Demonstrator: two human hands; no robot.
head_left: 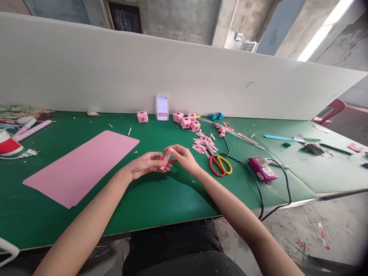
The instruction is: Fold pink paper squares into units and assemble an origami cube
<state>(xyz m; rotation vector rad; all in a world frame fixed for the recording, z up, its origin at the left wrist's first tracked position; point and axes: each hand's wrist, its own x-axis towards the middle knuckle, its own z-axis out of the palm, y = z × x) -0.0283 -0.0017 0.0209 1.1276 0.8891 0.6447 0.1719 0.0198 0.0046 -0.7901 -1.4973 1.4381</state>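
Note:
Between my two hands, above the green table, is a small folded strip of pink paper [166, 159]. My left hand [149, 165] grips its lower part, fingers closed round it. My right hand [184, 156] pinches the upper end between thumb and fingers. A bit of red shows by the left fingers, too small to make out. To the right lies a pile of cut pink paper pieces [203, 144]. Scissors [220, 165] with one red and one yellow handle rest against the pile. Several folded pink paper boxes [186, 122] stand behind, and one more pink box [142, 116] sits further left.
A stack of pink paper sheets [83, 166] lies left on the table [161, 207]. A phone [162, 107] leans on the white partition [115, 73]. At right are a pink glue gun [223, 131], its black cable, and a magenta power socket [263, 171]. A red-and-white object [10, 145] stands far left.

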